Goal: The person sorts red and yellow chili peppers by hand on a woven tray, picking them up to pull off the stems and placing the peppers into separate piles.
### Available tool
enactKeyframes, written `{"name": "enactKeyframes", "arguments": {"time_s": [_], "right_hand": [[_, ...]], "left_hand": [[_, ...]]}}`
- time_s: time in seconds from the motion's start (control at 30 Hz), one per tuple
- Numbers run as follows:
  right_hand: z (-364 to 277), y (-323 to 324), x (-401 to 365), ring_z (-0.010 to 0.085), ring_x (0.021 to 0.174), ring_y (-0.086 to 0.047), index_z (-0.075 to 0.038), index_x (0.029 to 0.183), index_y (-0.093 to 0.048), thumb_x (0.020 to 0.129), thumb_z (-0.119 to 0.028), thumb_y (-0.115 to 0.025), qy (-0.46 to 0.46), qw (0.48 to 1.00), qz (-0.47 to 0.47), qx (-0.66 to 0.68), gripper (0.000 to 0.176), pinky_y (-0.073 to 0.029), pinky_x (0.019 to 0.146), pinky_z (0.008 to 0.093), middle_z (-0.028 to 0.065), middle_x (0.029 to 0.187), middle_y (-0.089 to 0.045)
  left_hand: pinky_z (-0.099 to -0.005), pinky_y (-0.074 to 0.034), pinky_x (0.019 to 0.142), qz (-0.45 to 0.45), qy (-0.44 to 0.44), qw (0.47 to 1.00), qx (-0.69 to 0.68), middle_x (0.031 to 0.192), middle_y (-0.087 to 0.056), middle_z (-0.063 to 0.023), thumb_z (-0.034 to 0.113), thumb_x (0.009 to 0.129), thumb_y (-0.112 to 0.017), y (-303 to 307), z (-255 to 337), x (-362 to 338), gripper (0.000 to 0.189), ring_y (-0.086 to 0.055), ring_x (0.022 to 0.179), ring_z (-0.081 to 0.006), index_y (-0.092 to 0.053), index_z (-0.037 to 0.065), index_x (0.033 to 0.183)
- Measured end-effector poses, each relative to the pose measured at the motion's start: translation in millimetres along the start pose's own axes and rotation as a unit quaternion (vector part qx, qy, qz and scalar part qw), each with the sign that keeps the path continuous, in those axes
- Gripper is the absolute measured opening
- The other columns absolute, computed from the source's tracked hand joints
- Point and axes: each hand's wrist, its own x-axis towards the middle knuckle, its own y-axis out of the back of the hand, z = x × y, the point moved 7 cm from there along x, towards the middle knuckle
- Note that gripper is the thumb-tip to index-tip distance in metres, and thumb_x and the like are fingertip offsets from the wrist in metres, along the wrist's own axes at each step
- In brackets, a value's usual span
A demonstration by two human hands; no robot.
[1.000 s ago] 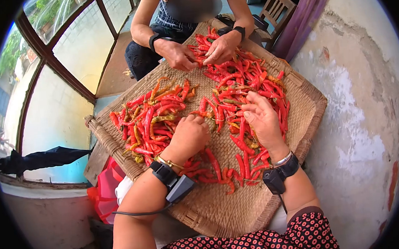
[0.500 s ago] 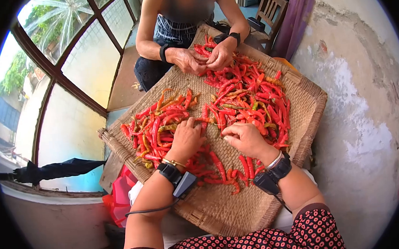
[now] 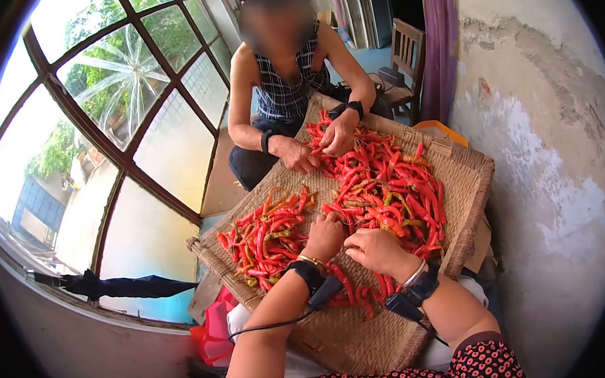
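A woven tray (image 3: pixel 355 340) holds red chili peppers, some greenish or orange, in two heaps. My left hand (image 3: pixel 324 238) is between the left heap (image 3: pixel 264 242) and the right heap (image 3: pixel 401 184), its fingers curled down at the edge of the peppers. Close beside it, my right hand (image 3: pixel 376 251) has thumb and forefinger pressed together at the near edge of the right heap. Whatever either hand grips is hidden by the fingers. More red chilies (image 3: pixel 352 292) lie below my hands.
Across the tray a person's hands (image 3: pixel 317 147) work at the far peppers. A paned window (image 3: pixel 142 129) and folded dark umbrella (image 3: pixel 126 286) are on the left. A rough wall (image 3: pixel 539 142) stands on the right, with a wooden chair (image 3: pixel 405 64) and purple curtain (image 3: pixel 439 52) behind.
My left hand has left the left heap and moved right, close to my right hand. The view has tilted up. The other person's hands have moved apart.
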Motion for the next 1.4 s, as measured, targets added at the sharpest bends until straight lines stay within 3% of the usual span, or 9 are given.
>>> {"name": "enactKeyframes", "arguments": {"time_s": [0.3,0.5,0.57,0.7,0.77,0.87,1.1,1.17,1.4], "right_hand": [[-5,12,-7,0.0271,0.075,-0.060,-0.008,0.086,-0.062,0.077,-0.021,-0.062,0.013,0.999,0.016,-0.049,0.016,-0.049,0.066,0.0376,0.0085,0.078,-0.059],[-4,10,-8,0.0275,0.072,-0.061,-0.008,0.085,-0.061,0.076,-0.022,-0.063,0.009,0.997,-0.003,-0.081,0.016,-0.049,0.064,0.0374,0.0088,0.077,-0.058],[-2,8,-10,0.0277,0.071,-0.061,-0.009,0.083,-0.061,0.076,-0.022,-0.063,0.012,0.996,-0.009,-0.092,0.016,-0.049,0.062,0.0376,0.0087,0.076,-0.059],[-1,3,-11,0.0280,0.069,-0.061,-0.008,0.082,-0.060,0.075,-0.023,-0.064,0.013,0.994,-0.023,-0.110,0.016,-0.050,0.061,0.0388,0.0086,0.075,-0.058],[-6,2,-11,0.0284,0.068,-0.061,-0.008,0.081,-0.060,0.075,-0.023,-0.064,0.021,0.992,-0.034,-0.116,0.017,-0.050,0.060,0.0400,0.0091,0.074,-0.058],[0,-10,-10,0.0289,0.067,-0.061,-0.009,0.081,-0.060,0.075,-0.023,-0.063,0.026,0.993,-0.050,-0.106,0.016,-0.050,0.060,0.0405,0.0100,0.073,-0.058],[5,-5,-14,0.0300,0.068,-0.061,-0.008,0.079,-0.059,0.076,-0.022,-0.062,0.012,0.994,-0.047,-0.103,0.015,-0.050,0.062,0.0416,0.0111,0.073,-0.058],[3,-3,-14,0.0304,0.069,-0.061,-0.008,0.079,-0.059,0.076,-0.022,-0.062,0.012,0.993,-0.050,-0.103,0.016,-0.049,0.062,0.0419,0.0116,0.072,-0.058],[4,-15,-13,0.0318,0.077,-0.062,-0.005,0.078,-0.059,0.076,-0.023,-0.063,-0.030,0.988,-0.115,-0.096,0.018,-0.050,0.069,0.0421,0.0130,0.081,-0.061]], "left_hand": [[-0.0394,-0.048,0.065,0.108,-0.030,0.974,-0.198,0.077,-0.061,-0.0155,0.013,0.071,-0.062,14,-30,5,0.014,-0.061,0.073,-0.0298,-0.065,0.004,0.081],[-0.0343,-0.048,0.066,0.141,0.117,0.885,-0.428,0.082,-0.061,-0.0135,0.018,0.075,-0.066,29,-53,29,0.032,-0.059,0.069,-0.0267,-0.062,0.003,0.103],[-0.0416,-0.048,0.075,0.165,0.028,0.964,-0.207,0.102,-0.058,-0.0216,0.027,0.074,-0.068,18,-47,24,0.043,-0.059,0.090,-0.0352,-0.059,0.004,0.108],[-0.0443,-0.042,0.087,-0.016,0.133,0.979,-0.153,0.110,-0.054,-0.0246,0.037,0.072,-0.068,-23,-24,-1,0.060,-0.053,0.099,-0.0403,-0.050,0.003,0.118],[-0.0432,-0.039,0.091,0.068,0.068,0.985,-0.140,0.115,-0.052,-0.0236,0.034,0.073,-0.067,-24,-9,-5,0.060,-0.050,0.103,-0.0394,-0.048,0.001,0.119],[-0.0424,-0.038,0.091,0.065,0.033,0.981,-0.181,0.119,-0.049,-0.0220,0.029,0.073,-0.066,-33,-7,9,0.058,-0.048,0.106,-0.0386,-0.048,-0.001,0.119],[-0.0413,-0.041,0.089,0.043,-0.001,0.993,-0.108,0.110,-0.054,-0.0169,0.021,0.070,-0.066,18,8,-12,0.053,-0.050,0.102,-0.0345,-0.050,0.000,0.116],[-0.0401,-0.042,0.088,-0.073,-0.163,0.978,-0.108,0.108,-0.054,-0.0151,0.019,0.068,-0.066,9,29,-36,0.051,-0.051,0.100,-0.0319,-0.051,0.003,0.114],[-0.0346,-0.044,0.081,-0.100,-0.242,0.965,-0.013,0.093,-0.059,-0.0042,0.020,0.068,-0.062,4,60,-93,0.023,-0.052,0.090,-0.0227,-0.061,0.009,0.088]]}}
